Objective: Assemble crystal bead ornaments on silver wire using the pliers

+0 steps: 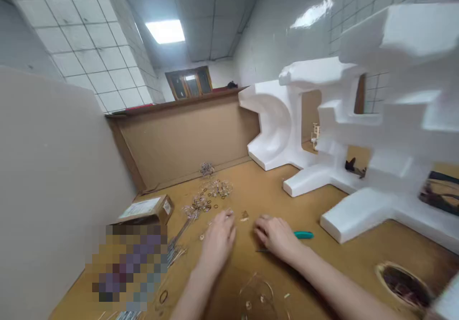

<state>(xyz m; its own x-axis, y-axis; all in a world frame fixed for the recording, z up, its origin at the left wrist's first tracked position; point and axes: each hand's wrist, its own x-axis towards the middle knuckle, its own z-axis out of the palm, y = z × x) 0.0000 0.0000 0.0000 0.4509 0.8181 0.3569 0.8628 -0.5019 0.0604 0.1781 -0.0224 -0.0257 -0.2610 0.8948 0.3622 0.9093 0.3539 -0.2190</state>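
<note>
My left hand [219, 234] rests low over the brown tabletop, fingers curled and closed. Its fingertips meet near a small clear piece that I cannot make out. Opposite it, my right hand [276, 234] is bent downward with fingers drawn together; what they hold, if anything, is hidden. A tool with a teal handle [303, 235] passes beneath this hand, its thin tip showing on the other side. Between the hands lies a small gold-coloured piece [244, 215]. Just beyond my left hand are a loose heap of clear and metallic bits [197, 206] and several small dark rings [215, 206].
White foam packing [308, 179] stands along the right side. A cardboard box [167, 208] sits at left, near a bundle of thin rods [174, 254]. A round hole [405, 284] opens at lower right. Thin wire loops [267, 289] lie in front. A board [186, 143] closes the back.
</note>
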